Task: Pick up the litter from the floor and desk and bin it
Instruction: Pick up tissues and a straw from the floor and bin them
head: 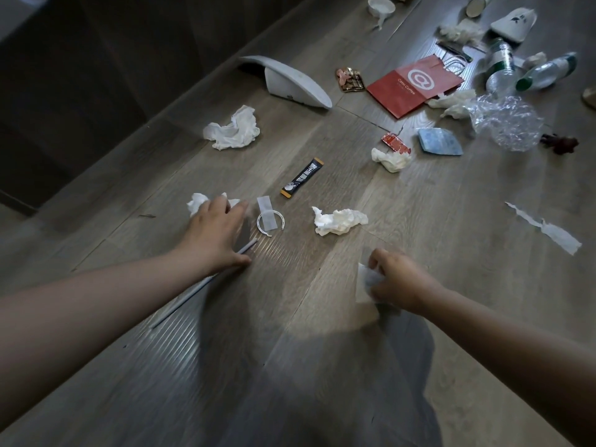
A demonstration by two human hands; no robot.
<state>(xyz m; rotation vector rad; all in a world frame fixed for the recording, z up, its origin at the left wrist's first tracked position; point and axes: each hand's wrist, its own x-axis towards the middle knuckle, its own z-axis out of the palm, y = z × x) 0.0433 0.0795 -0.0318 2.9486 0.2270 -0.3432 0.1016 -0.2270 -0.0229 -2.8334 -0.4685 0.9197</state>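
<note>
Litter is scattered over a wooden floor (290, 333). My left hand (214, 235) reaches flat over a crumpled white tissue (197, 201), fingers spread and touching it, with a thin white straw (200, 287) lying under the wrist. My right hand (398, 279) is closed on a flat white paper scrap (366, 282) low above the floor. Between the hands lie a plastic ring with a clear tab (269, 217), a black sachet (302, 177) and another crumpled tissue (338, 221).
Farther off lie a big tissue (233, 129), a white slipper (298, 82), a red paper bag (414, 83), plastic bottles (545, 72), bubble wrap (506, 122), a blue packet (440, 141), a torn paper strip (548, 229). Dark furniture (96, 59) borders the left.
</note>
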